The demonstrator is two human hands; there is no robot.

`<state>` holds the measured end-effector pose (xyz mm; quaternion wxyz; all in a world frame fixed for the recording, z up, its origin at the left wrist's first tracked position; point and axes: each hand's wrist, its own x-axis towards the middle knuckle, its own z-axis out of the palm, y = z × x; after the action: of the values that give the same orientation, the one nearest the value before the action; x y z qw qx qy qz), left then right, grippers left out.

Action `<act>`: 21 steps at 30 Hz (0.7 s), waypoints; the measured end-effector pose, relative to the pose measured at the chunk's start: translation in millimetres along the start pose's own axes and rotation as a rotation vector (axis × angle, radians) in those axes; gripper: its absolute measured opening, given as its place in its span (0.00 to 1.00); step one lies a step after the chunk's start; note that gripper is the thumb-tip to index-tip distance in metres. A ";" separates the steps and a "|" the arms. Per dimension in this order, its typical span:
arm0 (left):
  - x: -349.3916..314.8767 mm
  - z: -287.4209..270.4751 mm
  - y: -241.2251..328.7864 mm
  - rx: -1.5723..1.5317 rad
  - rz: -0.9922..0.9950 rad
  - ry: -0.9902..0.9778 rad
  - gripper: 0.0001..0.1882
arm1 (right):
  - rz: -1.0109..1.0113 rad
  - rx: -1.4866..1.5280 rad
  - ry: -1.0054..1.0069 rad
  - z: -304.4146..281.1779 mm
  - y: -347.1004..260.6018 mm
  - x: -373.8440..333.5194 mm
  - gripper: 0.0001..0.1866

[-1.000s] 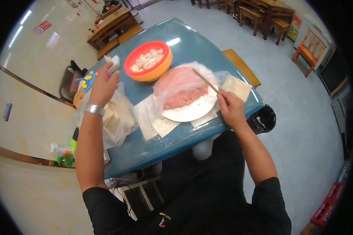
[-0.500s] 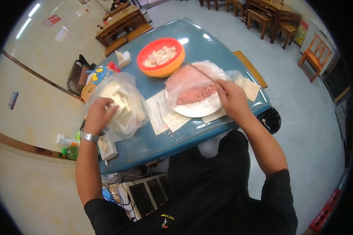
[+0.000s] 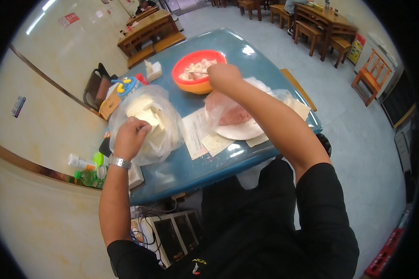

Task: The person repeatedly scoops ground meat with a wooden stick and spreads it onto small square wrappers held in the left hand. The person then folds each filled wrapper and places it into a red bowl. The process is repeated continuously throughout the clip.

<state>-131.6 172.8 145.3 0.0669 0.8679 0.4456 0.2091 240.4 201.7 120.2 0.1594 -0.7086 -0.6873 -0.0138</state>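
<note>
My left hand point(image 3: 131, 136), a watch on its wrist, pinches the edge of a pale square dough wrapper. The stack of wrappers point(image 3: 151, 116) lies in an open clear plastic bag point(image 3: 170, 104) on the left of the table. Over the rim of the red and orange bowl point(image 3: 194, 87) is my right hand point(image 3: 224, 77), closed around a thin stick point(image 3: 198, 72) whose end points into the bowl. Whitish folded dumplings point(image 3: 205, 64) fill the bowl. Pink minced meat point(image 3: 233, 113), partly under plastic film, sits on a white plate point(image 3: 239, 134) below my right forearm.
Paper sheets point(image 3: 196, 135) lie between bag and plate on the blue table point(image 3: 172, 174). A tissue pack point(image 3: 153, 70) and a blue-lidded container point(image 3: 128, 86) stand at the far left. Bottles point(image 3: 84, 178) are near the wall. Wooden tables and a chair point(image 3: 370, 76) stand beyond.
My right hand has moved from above the meat plate, up and left to the bowl, with the stick. My left hand stays at the wrappers. The whole view has shifted slightly.
</note>
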 end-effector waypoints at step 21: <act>-25.8 3.2 6.7 -1.520 -0.337 0.510 0.24 | 0.195 0.991 0.367 39.9 93.1 -228.2 0.14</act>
<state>-138.6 148.3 136.6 0.5639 0.4328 0.3084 0.6321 311.0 -10.2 8.7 0.5927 -0.5951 -0.5032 0.2034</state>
